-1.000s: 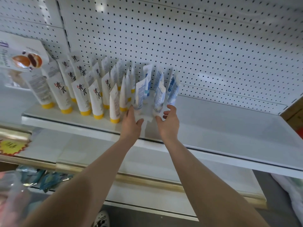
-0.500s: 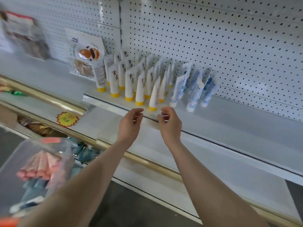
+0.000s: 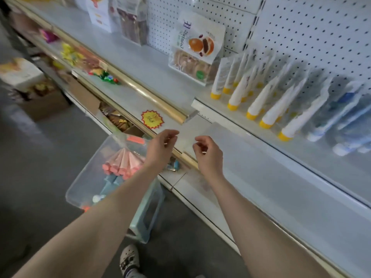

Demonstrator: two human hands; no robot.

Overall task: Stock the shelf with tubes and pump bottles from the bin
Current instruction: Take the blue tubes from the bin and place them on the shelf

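Observation:
A clear plastic bin [image 3: 80, 183] stands on a pale stool below the shelves and holds pink tubes [image 3: 122, 163] with blue tubes under them. On the white shelf [image 3: 261, 135] stand rows of white tubes with yellow caps [image 3: 267, 105], and blurred blue-and-white tubes [image 3: 341, 125] to their right. My left hand [image 3: 160, 149] hangs over the bin's far edge, fingers loosely curled, holding nothing. My right hand [image 3: 208, 155] is beside it in front of the lower shelf, also loosely curled and empty.
A snack pouch [image 3: 196, 51] leans on the pegboard left of the tubes. A yellow starburst price tag [image 3: 152, 119] sits on the gold shelf rail. Cardboard boxes [image 3: 30, 85] stand on the floor at left. My shoe [image 3: 128, 259] is beside the stool.
Both hands have drawn back from the tube rows and dropped toward the bin. The view has swung left and down, bringing the bin into sight.

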